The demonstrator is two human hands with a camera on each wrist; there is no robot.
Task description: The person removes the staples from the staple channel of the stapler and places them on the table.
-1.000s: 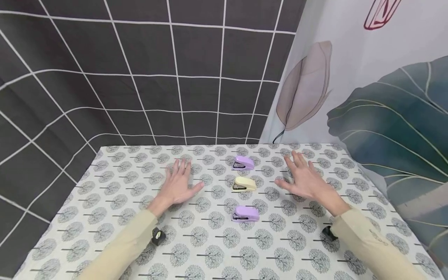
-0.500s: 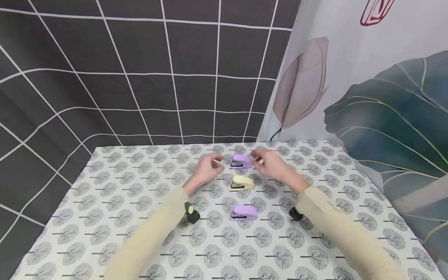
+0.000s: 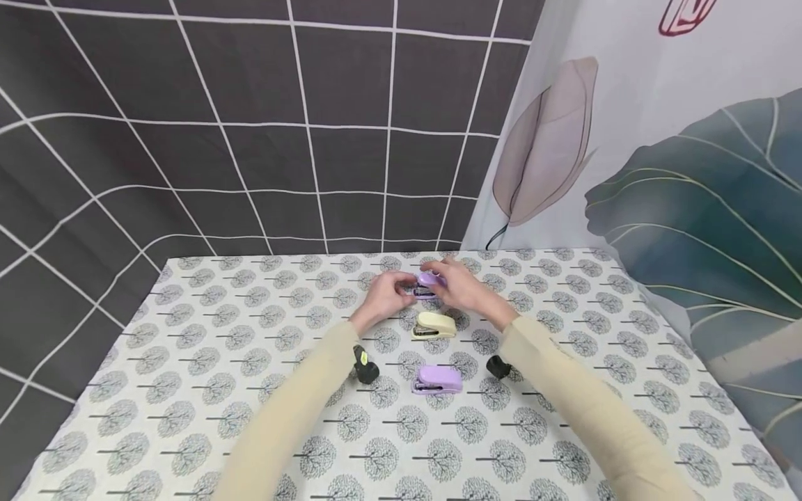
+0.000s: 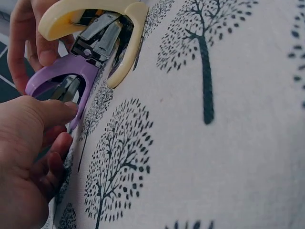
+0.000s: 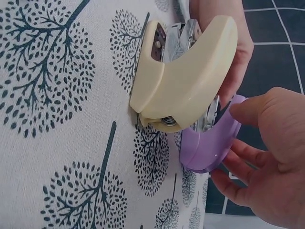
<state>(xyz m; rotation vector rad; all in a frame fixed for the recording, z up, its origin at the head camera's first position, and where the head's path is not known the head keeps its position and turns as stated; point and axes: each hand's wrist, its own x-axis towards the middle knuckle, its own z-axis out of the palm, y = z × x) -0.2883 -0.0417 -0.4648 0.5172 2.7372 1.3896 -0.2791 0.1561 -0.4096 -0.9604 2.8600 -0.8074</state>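
Note:
The far purple stapler [image 3: 426,291] lies between both hands on the table. My left hand [image 3: 387,296] pinches its front end, the thumb against the stapler's base in the left wrist view. From the other side my right hand [image 3: 460,284] grips the rear of the same purple stapler [image 5: 209,143], with thumb and fingers on opposite sides of it. Just nearer to me stands a cream-yellow stapler [image 3: 434,325], touched by neither hand. A second purple stapler [image 3: 437,380] sits nearest to me. Part of the far stapler is hidden by the right fingers.
A white cloth with a tree print covers the table [image 3: 250,390]. Behind it hangs a dark curtain [image 3: 250,160] with white grid lines. A pale curtain [image 3: 551,139] with leaf drawings hangs at the right. Each wrist wears a small black camera [image 3: 366,365].
Both hands have come inward from wide apart, fingers spread, to the far purple stapler and now hold it from either side. The other two staplers have stayed in place.

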